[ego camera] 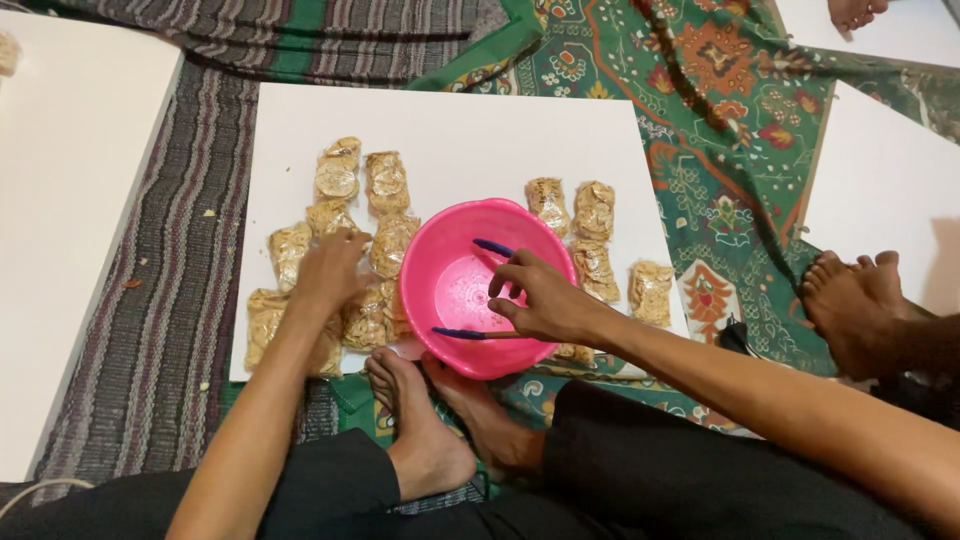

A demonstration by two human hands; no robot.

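Observation:
My left hand [328, 272] rests palm down on a cluster of small clear packets of golden snacks [352, 200] laid on a white board [440, 130]. My right hand [540, 298] reaches over a pink plastic bowl [455, 285] and grips blue-tipped tongs [478, 334], one arm pointing into the bowl. The bowl looks empty inside. More packets [595, 215] lie to the right of the bowl.
My bare feet [425, 430] sit just below the bowl. Another person's foot [858, 305] rests on a green patterned cloth [700, 100] at right. A striped mat [180, 300] and further white boards [70, 200] flank the work area.

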